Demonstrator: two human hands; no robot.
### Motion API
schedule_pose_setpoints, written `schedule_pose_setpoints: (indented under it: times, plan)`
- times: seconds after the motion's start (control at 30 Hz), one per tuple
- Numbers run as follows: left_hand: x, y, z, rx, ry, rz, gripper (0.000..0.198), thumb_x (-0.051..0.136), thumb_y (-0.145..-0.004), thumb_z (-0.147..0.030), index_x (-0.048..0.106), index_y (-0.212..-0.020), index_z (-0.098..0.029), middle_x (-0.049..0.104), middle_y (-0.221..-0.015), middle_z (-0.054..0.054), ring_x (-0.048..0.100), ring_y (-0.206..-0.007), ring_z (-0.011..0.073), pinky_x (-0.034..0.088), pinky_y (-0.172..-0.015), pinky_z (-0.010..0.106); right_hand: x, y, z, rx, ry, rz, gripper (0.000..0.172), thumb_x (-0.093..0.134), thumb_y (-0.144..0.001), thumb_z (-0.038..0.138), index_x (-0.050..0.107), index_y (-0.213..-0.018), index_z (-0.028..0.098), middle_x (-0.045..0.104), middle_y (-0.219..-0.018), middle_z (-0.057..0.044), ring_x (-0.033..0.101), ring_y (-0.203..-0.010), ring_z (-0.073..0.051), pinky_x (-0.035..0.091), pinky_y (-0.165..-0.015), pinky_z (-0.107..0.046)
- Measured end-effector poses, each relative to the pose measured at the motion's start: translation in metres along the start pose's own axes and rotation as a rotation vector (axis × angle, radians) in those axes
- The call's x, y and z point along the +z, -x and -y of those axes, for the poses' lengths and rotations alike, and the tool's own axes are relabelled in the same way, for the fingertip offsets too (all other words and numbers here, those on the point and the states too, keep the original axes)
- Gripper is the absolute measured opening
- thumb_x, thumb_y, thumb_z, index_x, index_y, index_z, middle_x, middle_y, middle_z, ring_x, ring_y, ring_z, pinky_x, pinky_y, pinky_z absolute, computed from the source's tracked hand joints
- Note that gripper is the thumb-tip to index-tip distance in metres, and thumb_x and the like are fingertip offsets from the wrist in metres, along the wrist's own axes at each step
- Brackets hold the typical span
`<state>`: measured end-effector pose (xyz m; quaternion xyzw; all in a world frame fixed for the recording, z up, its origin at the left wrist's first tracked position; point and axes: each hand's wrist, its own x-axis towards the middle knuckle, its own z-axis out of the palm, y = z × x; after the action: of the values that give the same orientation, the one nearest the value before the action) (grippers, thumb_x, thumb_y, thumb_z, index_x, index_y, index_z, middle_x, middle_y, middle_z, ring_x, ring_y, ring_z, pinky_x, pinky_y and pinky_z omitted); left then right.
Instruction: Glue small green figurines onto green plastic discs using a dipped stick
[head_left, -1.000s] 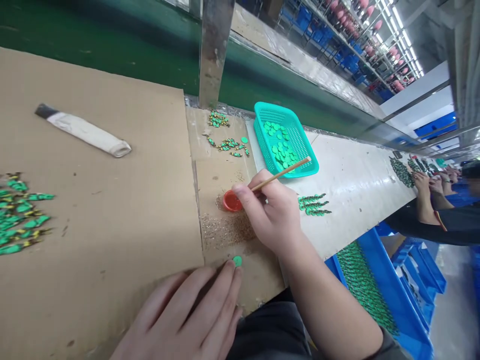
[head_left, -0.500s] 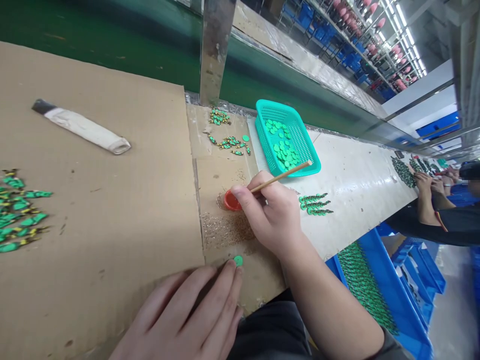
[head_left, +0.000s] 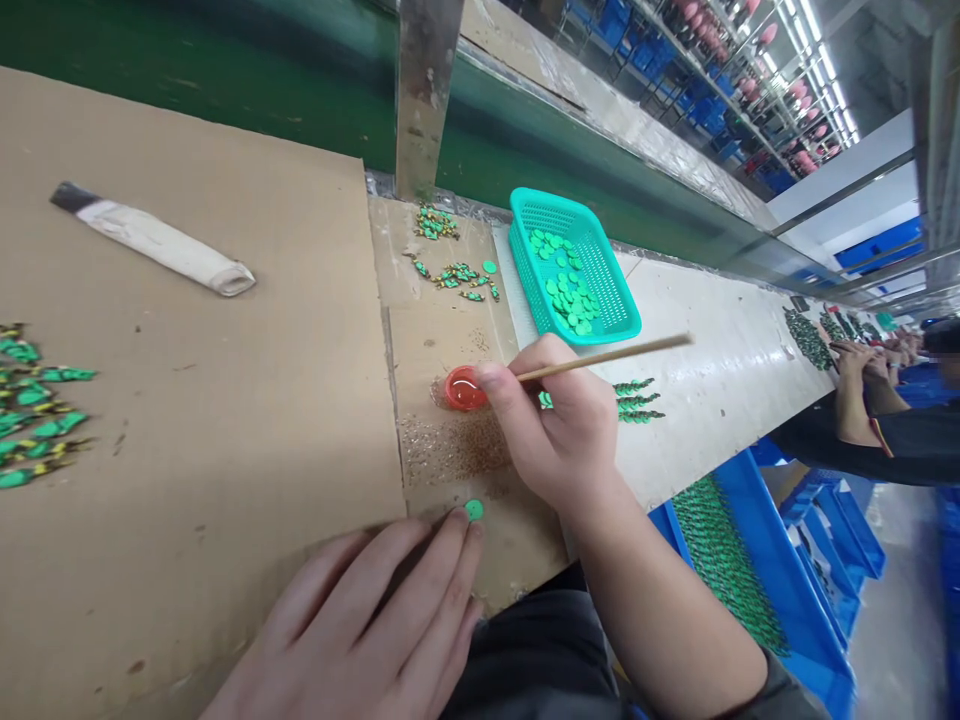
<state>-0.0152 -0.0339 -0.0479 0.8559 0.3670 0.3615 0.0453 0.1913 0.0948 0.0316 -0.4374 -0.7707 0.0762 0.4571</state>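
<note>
My right hand (head_left: 562,420) pinches a thin wooden stick (head_left: 611,355) between thumb and fingers. Its back end points to the right; the working tip is hidden behind the hand. Just left of the thumb sits a small red dish (head_left: 463,388) with a shiny liquid in it. My left hand (head_left: 375,620) lies palm down with fingers stretched out on the cardboard. Its fingertips touch the edge of a small green disc (head_left: 473,510); the thumb is hidden. Between the hands, fine brown grains (head_left: 457,448) are scattered on the cardboard.
A teal basket (head_left: 576,268) holds many green discs. Small green, yellow and black pieces (head_left: 456,277) lie behind the dish, with more at far left (head_left: 34,410). Green strips (head_left: 637,400) lie right. A white rolled piece (head_left: 161,240) lies left. Blue bins (head_left: 806,620) stand below; another person (head_left: 885,430) works farther along.
My right hand has shifted slightly right, and the stick's back end has swung farther right. More of the red dish now shows. My left hand stays beside the disc.
</note>
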Motion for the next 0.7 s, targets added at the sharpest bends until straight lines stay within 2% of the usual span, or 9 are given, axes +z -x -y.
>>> schedule_pose_setpoints:
  times: [0.07,0.17,0.33,0.47,0.7]
  plan:
    - [0.000,0.005,0.000,-0.003,0.006,0.040,0.043,0.076,-0.111,-0.037,0.081,-0.150,-0.021,0.075,-0.165,0.008,0.067,-0.145,0.0329,0.035,-0.144,0.051,-0.009,0.014,0.009,0.045,-0.055,-0.032,0.037,0.076,-0.118,0.026,0.057,-0.087,0.026,0.053,-0.073,0.008,0.052,-0.064,-0.011,0.043,-0.062,-0.029]
    - [-0.002,0.011,0.000,0.005,-0.001,0.088,0.037,0.073,-0.112,-0.041,0.083,-0.145,-0.028,0.070,-0.171,0.007,0.065,-0.152,0.0325,0.038,-0.142,0.052,-0.020,0.046,0.024,0.126,-0.164,-0.003,0.028,0.073,-0.118,0.022,0.060,-0.094,0.026,0.056,-0.078,0.007,0.056,-0.066,-0.011,0.048,-0.065,-0.030]
    - [-0.005,0.016,-0.002,-0.023,0.000,0.122,0.046,0.072,-0.111,-0.044,0.078,-0.154,-0.028,0.070,-0.172,0.009,0.064,-0.156,0.0332,0.043,-0.141,0.053,-0.024,0.090,0.037,0.167,-0.244,0.032,0.021,0.070,-0.118,0.018,0.063,-0.100,0.025,0.062,-0.081,0.004,0.059,-0.068,-0.013,0.054,-0.065,-0.029]
    - [-0.005,0.018,-0.003,-0.036,0.033,0.126,0.042,0.070,-0.112,-0.041,0.079,-0.151,-0.027,0.068,-0.174,0.009,0.063,-0.157,0.0337,0.041,-0.141,0.054,-0.021,0.095,0.037,0.168,-0.224,0.042,0.022,0.071,-0.117,0.018,0.063,-0.098,0.026,0.063,-0.079,0.004,0.061,-0.067,-0.013,0.057,-0.064,-0.029]
    - [-0.007,0.015,-0.004,-0.033,0.040,0.138,0.038,0.068,-0.113,-0.038,0.080,-0.147,-0.026,0.073,-0.163,0.008,0.063,-0.155,0.0344,0.041,-0.139,0.055,-0.022,0.090,0.038,0.149,-0.191,0.082,0.023,0.072,-0.114,0.015,0.063,-0.096,0.027,0.065,-0.077,0.004,0.062,-0.065,-0.015,0.058,-0.061,-0.029]
